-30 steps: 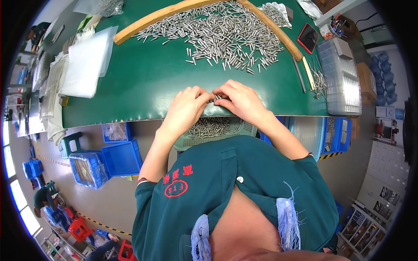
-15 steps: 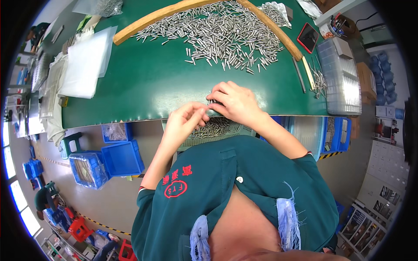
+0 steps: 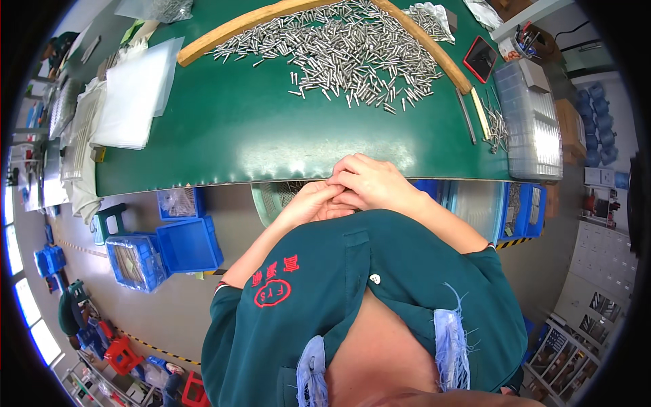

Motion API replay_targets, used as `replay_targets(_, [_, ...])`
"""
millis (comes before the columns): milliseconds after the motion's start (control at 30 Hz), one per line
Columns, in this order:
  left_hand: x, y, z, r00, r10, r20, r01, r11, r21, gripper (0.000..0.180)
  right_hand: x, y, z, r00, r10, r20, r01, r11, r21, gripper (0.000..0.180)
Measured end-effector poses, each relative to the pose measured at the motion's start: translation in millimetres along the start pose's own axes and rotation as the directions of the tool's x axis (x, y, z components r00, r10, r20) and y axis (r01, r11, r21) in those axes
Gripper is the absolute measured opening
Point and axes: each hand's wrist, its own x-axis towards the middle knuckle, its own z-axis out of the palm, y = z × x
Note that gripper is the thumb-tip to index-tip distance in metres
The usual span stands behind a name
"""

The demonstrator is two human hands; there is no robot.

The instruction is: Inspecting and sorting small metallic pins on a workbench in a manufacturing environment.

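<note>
**Both hands bunched at the tabletop's near edge, over a metal bowl of pins**

Big picture first: the green tabletop [image 3: 224,136] fills the upper half, and across its far side lies a heap of small metal pins [image 3: 346,57], far too many to count, fenced in by two curved wooden strips [image 3: 237,27] that meet at the top. At far left sits one stack of white sheets [image 3: 132,98]; at right, one clear plastic tray [image 3: 532,129] with a small scatter of loose pins beside it. Below the edge, blue bins [image 3: 190,243] stand on the floor, at least four on the left side.

Now in close. One round metal bowl [image 3: 271,198] peeks out just under the tabletop's edge, pins showing inside. Right over it, the left hand [image 3: 313,202] and right hand [image 3: 369,182] press together, touching, the right partly on top. The fingers of both are curled in tight; what they are clamped on is hidden, so I cannot tell if pins sit between them.

My read: to handle this well, keep the hands low and directly above the bowl, so anything let go drops inside rather than onto the floor, and loosen the fingers gradually rather than all at once.
</note>
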Motion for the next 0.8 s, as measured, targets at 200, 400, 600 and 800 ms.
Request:
replay_targets(200, [-15, 24, 17, 0.991, 0.132, -0.032, -0.093, 0.835, 0.542, 0.030, 4, 4, -17, 0.971, 0.232, 0.060, -0.234, 0.870, 0.434, 0.028])
replay_targets(400, [-30, 44, 44, 0.955, 0.298, -0.009, -0.190, 0.631, 0.752, 0.027, 8, 7, -19, 0.984, 0.179, 0.002, -0.132, 0.721, 0.680, 0.019])
replay_targets(600, [-32, 53, 50, 0.975, 0.218, -0.040, -0.125, 0.694, 0.709, 0.027, 10, 9, -20, 0.986, 0.167, -0.001, -0.109, 0.648, 0.754, 0.018])
replay_targets(800, [-30, 50, 48, 0.974, 0.219, -0.062, -0.113, 0.699, 0.706, 0.028, 13, 3, -26, 0.978, 0.205, 0.025, -0.157, 0.660, 0.735, 0.021])
